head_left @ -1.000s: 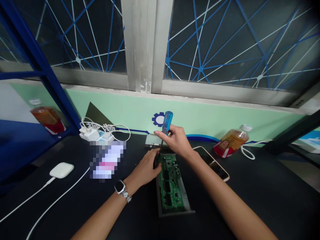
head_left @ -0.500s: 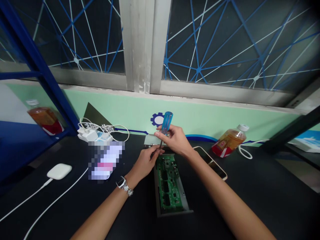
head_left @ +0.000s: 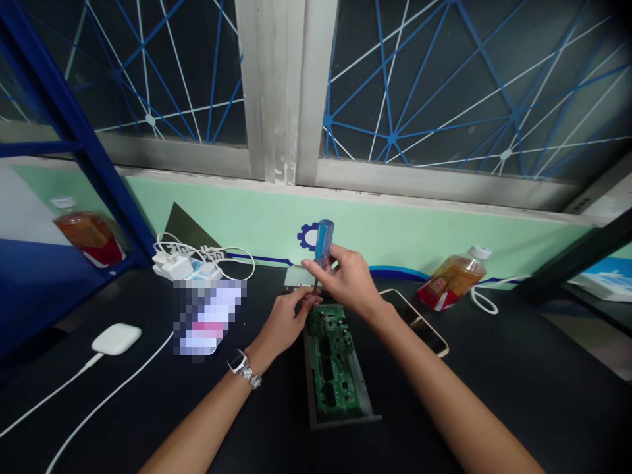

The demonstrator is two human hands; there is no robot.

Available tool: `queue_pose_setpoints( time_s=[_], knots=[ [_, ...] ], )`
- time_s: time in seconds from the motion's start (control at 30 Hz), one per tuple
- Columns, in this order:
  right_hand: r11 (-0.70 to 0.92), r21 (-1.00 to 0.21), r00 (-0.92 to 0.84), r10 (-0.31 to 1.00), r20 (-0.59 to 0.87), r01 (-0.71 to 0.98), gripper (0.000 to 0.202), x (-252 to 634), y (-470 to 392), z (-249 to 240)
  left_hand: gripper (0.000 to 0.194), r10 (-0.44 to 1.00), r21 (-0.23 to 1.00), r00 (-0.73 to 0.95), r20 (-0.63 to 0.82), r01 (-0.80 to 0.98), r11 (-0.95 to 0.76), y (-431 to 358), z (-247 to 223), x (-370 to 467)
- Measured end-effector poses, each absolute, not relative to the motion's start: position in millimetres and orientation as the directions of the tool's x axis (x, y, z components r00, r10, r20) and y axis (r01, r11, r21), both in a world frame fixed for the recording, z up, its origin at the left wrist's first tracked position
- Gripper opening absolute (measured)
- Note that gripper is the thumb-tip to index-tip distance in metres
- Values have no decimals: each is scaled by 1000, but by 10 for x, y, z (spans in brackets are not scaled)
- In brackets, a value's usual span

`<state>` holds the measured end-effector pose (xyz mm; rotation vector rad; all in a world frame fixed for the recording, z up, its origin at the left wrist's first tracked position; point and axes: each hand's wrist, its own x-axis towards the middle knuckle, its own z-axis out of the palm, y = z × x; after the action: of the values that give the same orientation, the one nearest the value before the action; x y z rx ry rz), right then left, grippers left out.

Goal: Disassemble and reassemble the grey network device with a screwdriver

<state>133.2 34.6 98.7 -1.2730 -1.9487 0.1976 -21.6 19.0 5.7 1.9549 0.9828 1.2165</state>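
Hold screwdriver straight in closed right hand; at circuit board's far end, steady gently with narrow left hand, grip impossible to tell.

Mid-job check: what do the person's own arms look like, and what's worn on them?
No sleeves show on the left arm or right arm, and no gloves on the left grip or right grip. The left wrist carries a watch with a dark rectangular face and a silvery case, with chunky silvery links beside it. The right wrist shows no watch or bracelet.
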Motion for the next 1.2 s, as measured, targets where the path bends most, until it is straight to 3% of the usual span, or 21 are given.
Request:
queue_pose_setpoints(
  time_s=[0.13, 0.33, 0.43, 0.57, 0.83, 0.97, 1.2],
  knots=[
    [504, -681, -261, 862, 434, 530, 38, 1394, 392, 986, 24, 848, 829, 299, 437, 231, -509, 202, 41, -241],
    [468, -808, -399, 859, 320, 360, 38, 1414, 413, 1003, 23, 855, 844, 297, 425, 213, -493, 220, 40, -264],
    [474, -752, -300, 879, 371, 458, 39, 1390, 382, 1012, 21, 850, 834, 290, 439, 221, -506, 221, 38, -257],
    [445, -565, -80, 828, 554, 695, 45, 1332, 332, 996, 21, 850, 824, 276, 449, 239, -513, 214, 35, -243],
    [439, -398, -140, 794, 592, 805, 37, 1312, 273, 1031, 23, 852, 830, 280, 442, 233, -507, 203, 63, -235],
    [470, -399, -208, 811, 547, 787, 32, 1380, 276, 1075, 21, 850, 821, 271, 451, 248, -515, 207, 67, -237],
    [560, -541, -371, 826, 425, 627, 26, 1497, 303, 1131, 27, 847, 832, 301, 439, 221, -509, 232, 43, -260]
  ],
)
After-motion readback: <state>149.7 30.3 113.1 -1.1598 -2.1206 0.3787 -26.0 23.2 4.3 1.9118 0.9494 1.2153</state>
